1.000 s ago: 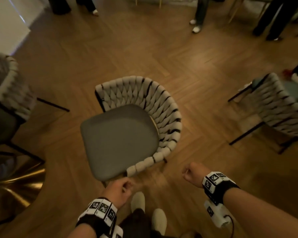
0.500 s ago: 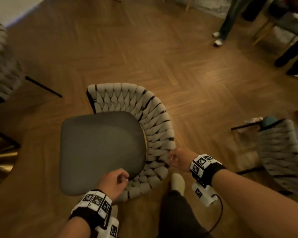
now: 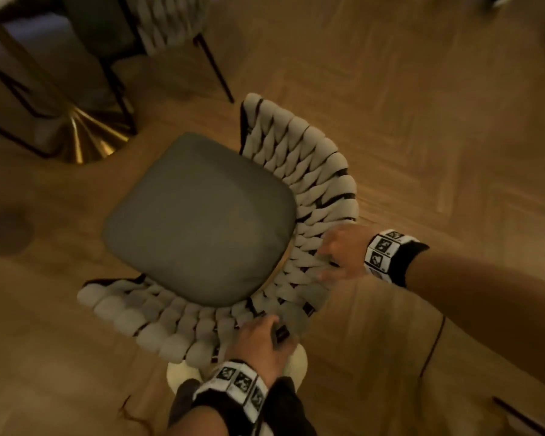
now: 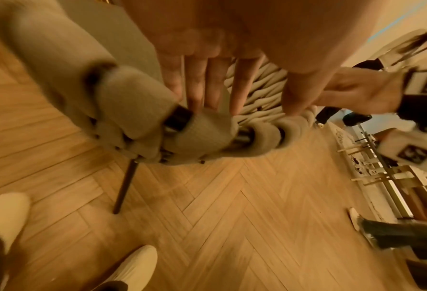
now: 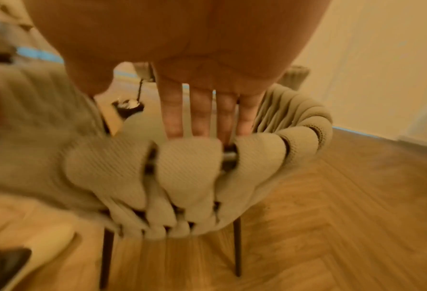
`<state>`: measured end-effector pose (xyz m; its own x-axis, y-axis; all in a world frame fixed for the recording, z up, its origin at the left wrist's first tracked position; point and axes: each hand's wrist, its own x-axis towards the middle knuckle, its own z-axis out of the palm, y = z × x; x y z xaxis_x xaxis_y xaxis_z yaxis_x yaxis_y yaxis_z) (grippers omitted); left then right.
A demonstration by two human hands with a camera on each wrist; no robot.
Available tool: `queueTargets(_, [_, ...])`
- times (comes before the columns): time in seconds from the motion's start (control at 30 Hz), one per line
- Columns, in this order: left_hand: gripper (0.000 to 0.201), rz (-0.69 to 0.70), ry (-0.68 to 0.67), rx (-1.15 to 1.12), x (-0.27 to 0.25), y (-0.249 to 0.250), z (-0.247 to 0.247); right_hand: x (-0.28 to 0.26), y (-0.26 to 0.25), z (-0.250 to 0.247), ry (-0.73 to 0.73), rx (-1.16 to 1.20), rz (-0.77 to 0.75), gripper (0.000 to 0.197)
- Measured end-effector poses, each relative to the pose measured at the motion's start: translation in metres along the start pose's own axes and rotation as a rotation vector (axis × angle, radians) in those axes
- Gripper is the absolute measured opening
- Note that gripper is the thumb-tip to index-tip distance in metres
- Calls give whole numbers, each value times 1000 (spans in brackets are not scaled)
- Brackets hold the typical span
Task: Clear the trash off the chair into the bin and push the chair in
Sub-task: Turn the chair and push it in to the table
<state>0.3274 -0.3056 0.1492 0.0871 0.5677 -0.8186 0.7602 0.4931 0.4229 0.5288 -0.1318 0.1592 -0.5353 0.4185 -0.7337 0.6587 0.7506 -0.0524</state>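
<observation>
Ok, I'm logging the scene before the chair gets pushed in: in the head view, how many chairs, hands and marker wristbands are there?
Chairs: 2 (held chair, second chair)
Hands: 2 (left hand, right hand)
Wristbands: 2 (left wristband, right wristband)
Total: 6

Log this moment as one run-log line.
phase: push chair in | left hand: grips woven backrest rim | right hand: grips rim | chair: seat bare, no trash visible | bin: not in view
</observation>
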Motion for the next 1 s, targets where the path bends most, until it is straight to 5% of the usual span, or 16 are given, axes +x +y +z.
queueTargets(0.13, [85, -9, -4, 170, 41, 33, 26, 25, 37, 9, -48, -116, -110, 109])
queueTargets(0.37, [43, 140, 20, 359, 61, 20, 24, 43, 29, 13, 12, -232, -157, 108])
queueTargets(0.6, [28, 123, 36, 406, 24, -90, -47, 71, -57, -13, -1, -147, -205, 114])
queueTargets(0.77, [36, 96, 114, 505, -2, -194, -115, 114, -145, -48, 35, -172, -205, 103])
queueTargets(0.93, [95, 93, 167, 649, -15, -268, -177, 147, -228, -83, 81, -101, -134, 97])
queueTargets(1.0, [102, 90, 216, 704, -19, -286, -200, 164, -249, -95, 106, -95, -122, 97])
